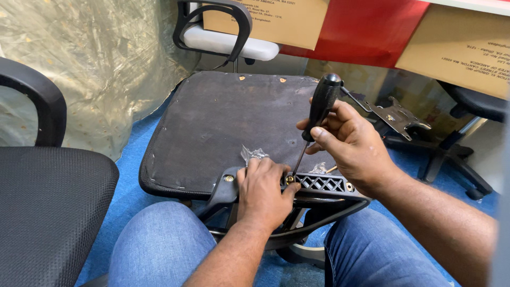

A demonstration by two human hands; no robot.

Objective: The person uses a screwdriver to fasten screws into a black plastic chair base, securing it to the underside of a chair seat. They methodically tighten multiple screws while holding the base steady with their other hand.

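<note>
An upturned chair seat (223, 122) with a dark fabric underside lies across my knees. A black plastic bracket (321, 184) with brass screws sits along its near edge. My right hand (353, 143) grips a black-handled screwdriver (321, 103), whose tip rests on a brass screw (289, 179) in the bracket. My left hand (263, 194) lies flat on the bracket and steadies it beside that screw. A small crumpled clear plastic bag (253, 154) lies on the seat just beyond my left fingers.
A black mesh chair (48, 202) stands at the left. Plastic sheeting (95, 64) covers something behind it. Another chair's armrest (212, 21), cardboard boxes (462, 42), a metal seat plate (398, 117) and a wheeled chair base (451, 159) lie beyond on blue carpet.
</note>
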